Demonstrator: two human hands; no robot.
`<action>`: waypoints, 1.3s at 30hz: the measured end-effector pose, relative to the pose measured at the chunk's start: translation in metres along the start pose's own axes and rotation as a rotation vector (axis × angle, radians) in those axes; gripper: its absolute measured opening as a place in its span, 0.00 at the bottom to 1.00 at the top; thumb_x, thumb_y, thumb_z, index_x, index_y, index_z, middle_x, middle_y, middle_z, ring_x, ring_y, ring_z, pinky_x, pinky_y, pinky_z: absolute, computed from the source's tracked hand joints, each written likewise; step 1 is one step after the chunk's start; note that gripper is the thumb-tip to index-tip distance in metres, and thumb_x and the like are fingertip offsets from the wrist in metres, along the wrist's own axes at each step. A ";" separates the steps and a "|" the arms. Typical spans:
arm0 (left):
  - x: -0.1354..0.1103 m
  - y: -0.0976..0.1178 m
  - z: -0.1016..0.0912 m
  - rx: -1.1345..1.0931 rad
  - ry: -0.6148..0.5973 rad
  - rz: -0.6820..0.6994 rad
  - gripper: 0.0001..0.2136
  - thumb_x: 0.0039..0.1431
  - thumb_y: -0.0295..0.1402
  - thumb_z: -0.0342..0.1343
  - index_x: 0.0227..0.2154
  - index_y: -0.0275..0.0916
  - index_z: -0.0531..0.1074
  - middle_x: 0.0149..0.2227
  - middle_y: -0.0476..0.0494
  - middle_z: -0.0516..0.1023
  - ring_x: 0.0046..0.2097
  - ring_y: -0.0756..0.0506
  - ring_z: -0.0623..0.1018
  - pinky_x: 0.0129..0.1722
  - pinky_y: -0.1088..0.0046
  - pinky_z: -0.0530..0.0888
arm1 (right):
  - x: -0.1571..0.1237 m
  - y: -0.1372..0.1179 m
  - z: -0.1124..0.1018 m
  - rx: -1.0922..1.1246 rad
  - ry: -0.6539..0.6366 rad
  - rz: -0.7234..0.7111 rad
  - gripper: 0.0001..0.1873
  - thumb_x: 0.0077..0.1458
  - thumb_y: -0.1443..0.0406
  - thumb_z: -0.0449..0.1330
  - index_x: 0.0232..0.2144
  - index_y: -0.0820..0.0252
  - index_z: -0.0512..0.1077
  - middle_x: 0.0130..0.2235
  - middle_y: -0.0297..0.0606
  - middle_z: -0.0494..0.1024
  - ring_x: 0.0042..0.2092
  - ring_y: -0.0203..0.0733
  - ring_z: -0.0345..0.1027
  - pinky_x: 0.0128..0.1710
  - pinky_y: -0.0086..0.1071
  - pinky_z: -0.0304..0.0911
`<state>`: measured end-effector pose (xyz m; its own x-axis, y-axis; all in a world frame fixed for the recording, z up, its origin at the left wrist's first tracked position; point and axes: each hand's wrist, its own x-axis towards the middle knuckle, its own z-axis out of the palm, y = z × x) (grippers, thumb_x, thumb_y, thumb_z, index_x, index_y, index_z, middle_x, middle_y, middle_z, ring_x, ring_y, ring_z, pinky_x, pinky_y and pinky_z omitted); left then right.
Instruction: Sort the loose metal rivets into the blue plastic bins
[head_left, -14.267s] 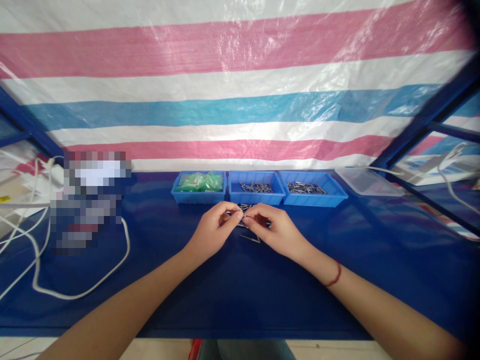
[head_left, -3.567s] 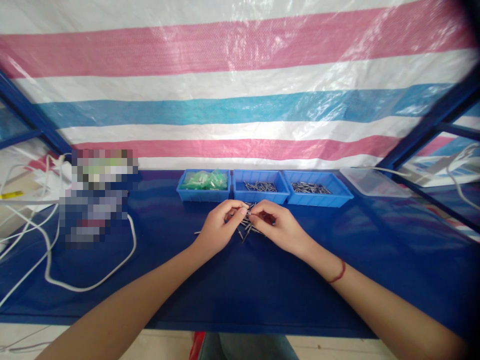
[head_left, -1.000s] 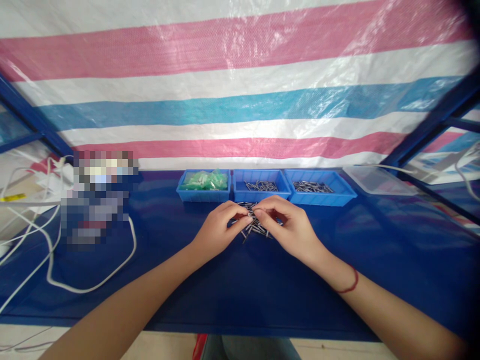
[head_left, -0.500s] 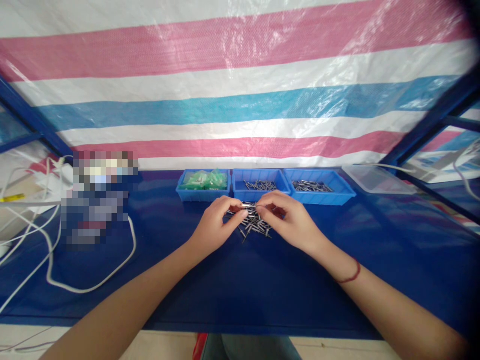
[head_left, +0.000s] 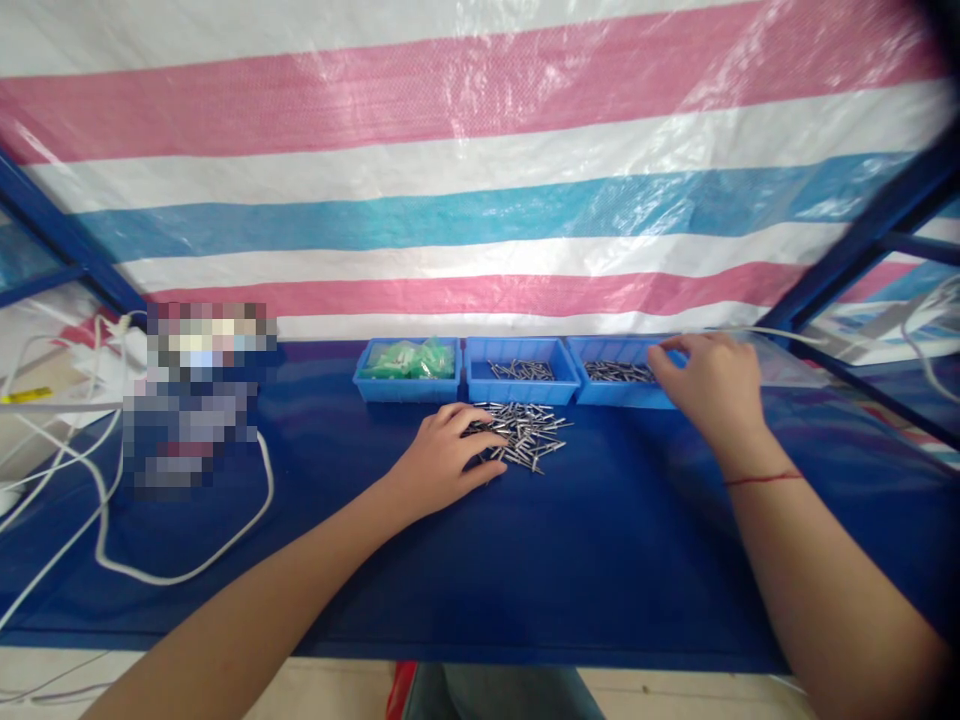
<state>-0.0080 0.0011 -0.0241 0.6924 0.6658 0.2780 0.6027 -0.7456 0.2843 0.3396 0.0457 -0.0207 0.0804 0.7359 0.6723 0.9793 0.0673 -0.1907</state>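
Observation:
My left hand (head_left: 454, 452) lies with spread fingers over the left side of a loose pile of metal blind rivets (head_left: 534, 432), its fingertips touching them. My right hand (head_left: 712, 385) is over the right end of the right-hand blue bin (head_left: 634, 396), thumb and forefinger close together. Whatever may be between those fingers is hidden. More rivets (head_left: 616, 372) lie in that bin, left of my thumb. The middle blue bin (head_left: 521, 390) also holds rivets (head_left: 520, 370).
A left-hand blue bin (head_left: 407, 392) holds green-and-white plastic packets (head_left: 411, 360). Behind my right hand is a clear plastic lid or tray (head_left: 791, 368). White cables (head_left: 180, 580) loop across the left of the blue table (head_left: 525, 590). A striped sheet (head_left: 480, 220) hangs behind.
My hands, together over the pile with a rivet between them, have parted. The right moved right and away from me to the right-hand bin; the left opened onto the pile, which looks more spread.

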 end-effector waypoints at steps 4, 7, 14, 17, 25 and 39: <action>0.002 0.000 0.000 0.011 0.024 -0.001 0.10 0.61 0.39 0.53 0.42 0.45 0.75 0.52 0.44 0.71 0.56 0.40 0.64 0.54 0.59 0.63 | -0.001 -0.031 -0.003 -0.009 0.030 -0.040 0.13 0.55 0.61 0.54 0.32 0.64 0.75 0.33 0.50 0.75 0.37 0.51 0.68 0.41 0.43 0.58; 0.003 0.000 -0.001 0.016 0.034 -0.014 0.08 0.61 0.37 0.53 0.39 0.44 0.75 0.49 0.45 0.72 0.54 0.41 0.66 0.52 0.60 0.64 | -0.005 -0.055 -0.006 0.087 0.001 -0.142 0.12 0.55 0.61 0.55 0.33 0.61 0.75 0.35 0.45 0.76 0.39 0.50 0.68 0.42 0.42 0.61; 0.003 0.002 -0.003 0.044 0.061 -0.028 0.08 0.61 0.38 0.53 0.38 0.43 0.74 0.47 0.45 0.73 0.52 0.41 0.65 0.51 0.61 0.64 | -0.018 -0.090 -0.010 0.228 -0.071 -0.301 0.12 0.57 0.61 0.54 0.37 0.61 0.75 0.39 0.45 0.74 0.42 0.49 0.67 0.44 0.42 0.62; 0.003 0.003 -0.003 0.055 0.075 -0.040 0.11 0.58 0.42 0.55 0.38 0.42 0.73 0.47 0.44 0.73 0.51 0.40 0.65 0.51 0.61 0.64 | -0.023 -0.098 -0.011 0.251 -0.099 -0.330 0.13 0.58 0.61 0.54 0.39 0.61 0.74 0.41 0.46 0.73 0.43 0.49 0.66 0.45 0.42 0.63; 0.002 0.004 -0.001 0.066 0.038 -0.005 0.11 0.57 0.44 0.56 0.37 0.43 0.74 0.46 0.44 0.72 0.51 0.41 0.65 0.51 0.60 0.63 | -0.030 -0.113 -0.014 0.335 -0.183 -0.393 0.12 0.58 0.63 0.54 0.39 0.62 0.74 0.42 0.45 0.72 0.43 0.48 0.65 0.46 0.42 0.63; 0.006 0.009 -0.004 0.016 0.126 -0.027 0.10 0.65 0.37 0.48 0.38 0.42 0.73 0.43 0.45 0.76 0.47 0.44 0.70 0.47 0.66 0.63 | -0.038 -0.134 -0.018 0.689 -0.340 -0.458 0.08 0.57 0.62 0.57 0.35 0.57 0.74 0.38 0.42 0.76 0.41 0.45 0.69 0.43 0.41 0.64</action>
<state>-0.0006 -0.0014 -0.0160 0.6213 0.6830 0.3841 0.6274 -0.7272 0.2785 0.2088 -0.0038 -0.0079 -0.4580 0.6901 0.5604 0.5644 0.7127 -0.4165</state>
